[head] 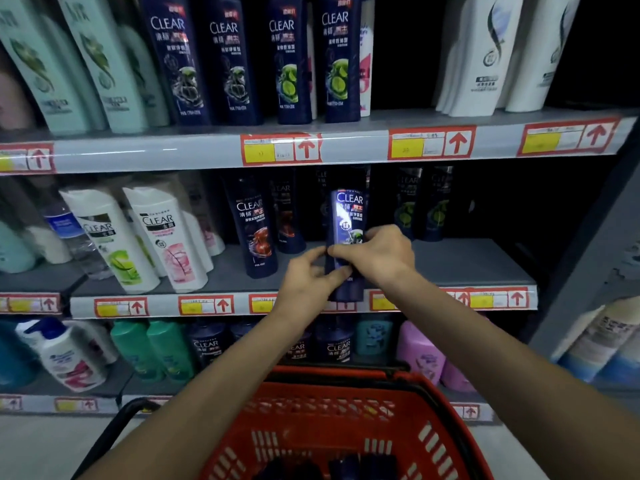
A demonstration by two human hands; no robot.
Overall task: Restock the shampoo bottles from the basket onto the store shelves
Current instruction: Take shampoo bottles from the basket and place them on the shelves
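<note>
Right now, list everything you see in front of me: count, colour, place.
Held Clear bottle: one, dark blue, middle shelf front edge.
Top-shelf Clear bottles: four, dark blue, top shelf centre.
Mint bottles: at least two, pale green, top shelf left.
White Clear bottles: two, white, middle shelf left.
Basket: one, red, below the arms, dark bottles inside.
Price tags: many, red and yellow, shelf edges.
Left hand: one, gripping that bottle low down.
Right hand: one, pinching its middle.

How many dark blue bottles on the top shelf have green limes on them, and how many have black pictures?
Green lime bottles: 2
Black picture bottles: 2
Total: 4
</note>
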